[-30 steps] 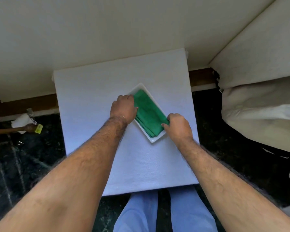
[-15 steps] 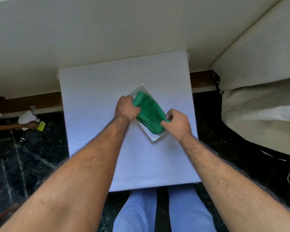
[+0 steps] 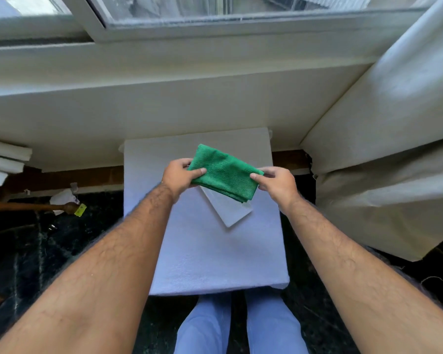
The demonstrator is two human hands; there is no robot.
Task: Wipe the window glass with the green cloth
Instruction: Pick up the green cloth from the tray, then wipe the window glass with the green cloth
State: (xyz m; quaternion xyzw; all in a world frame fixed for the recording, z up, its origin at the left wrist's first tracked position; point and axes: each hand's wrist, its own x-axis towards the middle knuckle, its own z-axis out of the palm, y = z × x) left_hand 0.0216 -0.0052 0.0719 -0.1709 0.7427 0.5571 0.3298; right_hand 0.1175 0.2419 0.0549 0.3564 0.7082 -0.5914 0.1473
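Note:
The folded green cloth (image 3: 224,172) hangs in the air above a white rectangular tray (image 3: 230,209), held at both ends. My left hand (image 3: 178,176) pinches its left edge with the thumb on top. My right hand (image 3: 276,182) grips its right corner. The tray lies bare on a white-covered table (image 3: 210,256). The window glass (image 3: 215,6) runs along the top of the view behind a white frame and a pale sill (image 3: 164,70).
A cream curtain (image 3: 384,149) hangs at the right. On the dark floor at the left lie a wooden pole (image 3: 28,206) with a yellow tag and some crumpled paper (image 3: 63,198). Stacked white slabs (image 3: 3,159) jut in at the far left.
Both hands lifted the green cloth out of the tray, which now lies bare. The view tilted up, bringing the window into sight.

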